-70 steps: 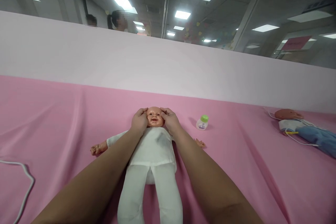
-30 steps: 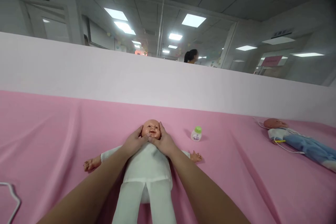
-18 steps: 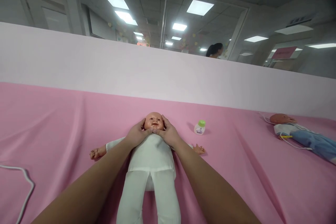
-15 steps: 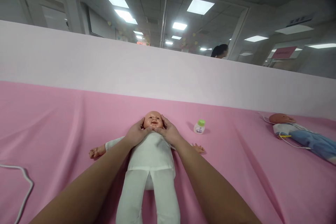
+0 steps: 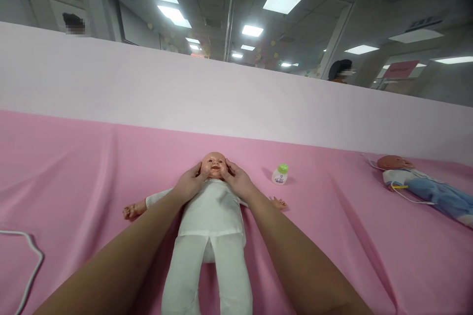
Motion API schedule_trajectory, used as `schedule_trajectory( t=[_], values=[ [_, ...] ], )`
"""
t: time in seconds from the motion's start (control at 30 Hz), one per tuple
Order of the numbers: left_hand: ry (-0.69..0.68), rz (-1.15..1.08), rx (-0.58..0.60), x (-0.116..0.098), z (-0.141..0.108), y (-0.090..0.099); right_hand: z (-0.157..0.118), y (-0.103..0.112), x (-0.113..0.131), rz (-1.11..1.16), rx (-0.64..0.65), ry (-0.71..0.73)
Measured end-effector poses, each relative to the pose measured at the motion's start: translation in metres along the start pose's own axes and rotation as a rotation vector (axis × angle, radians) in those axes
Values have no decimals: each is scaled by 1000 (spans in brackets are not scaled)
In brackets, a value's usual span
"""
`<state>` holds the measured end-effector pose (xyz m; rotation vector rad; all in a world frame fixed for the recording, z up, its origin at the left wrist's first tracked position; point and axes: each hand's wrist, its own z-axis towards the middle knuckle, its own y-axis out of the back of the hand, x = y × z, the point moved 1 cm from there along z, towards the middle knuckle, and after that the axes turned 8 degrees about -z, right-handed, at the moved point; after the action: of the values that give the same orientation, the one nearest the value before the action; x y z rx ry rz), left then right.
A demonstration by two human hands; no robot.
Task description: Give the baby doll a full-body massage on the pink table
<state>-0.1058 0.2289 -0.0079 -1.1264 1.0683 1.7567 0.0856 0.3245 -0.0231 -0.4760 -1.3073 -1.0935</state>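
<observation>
A baby doll (image 5: 212, 216) in a white top and white trousers lies on its back, head at the far end and arms spread out. My left hand (image 5: 191, 182) cups one side of its head, thumb on the cheek beside the mouth. Against the opposite side rests my right hand (image 5: 238, 181), its thumb likewise on the cheek. Both hands hold the head between them; the fingertips behind it are partly hidden. To the right of my right hand stands a small white bottle (image 5: 280, 177) with a green cap.
Pink cloth (image 5: 325, 236) covers the table. On the right lies a second doll (image 5: 428, 189) in blue and white, with thin white tubing on it. A white cable (image 5: 37, 261) curves at the left. Behind rises a white wall (image 5: 166, 88) topped by glass; two people's heads show beyond.
My thumbs have slid from the doll's chin up and outward onto its cheeks. Behind the glass, one person has shifted right and another head has appeared at left.
</observation>
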Motion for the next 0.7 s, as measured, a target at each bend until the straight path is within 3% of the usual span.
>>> schedule_trajectory(
  t=[0.17, 0.33, 0.5, 0.7],
  values=[
    [14, 130, 22, -7, -4, -3, 0, -9, -1, -105, -116, -18],
    [25, 124, 14, -5, -3, -2, 4, -10, -5, -21, -106, -22],
    [-10, -57, 72, 5, 0, 4, 3, -3, -4, 186, 11, -29],
    [68, -345, 83, 15, 8, 5, 4, 4, -3, 390, 93, -94]
  ],
)
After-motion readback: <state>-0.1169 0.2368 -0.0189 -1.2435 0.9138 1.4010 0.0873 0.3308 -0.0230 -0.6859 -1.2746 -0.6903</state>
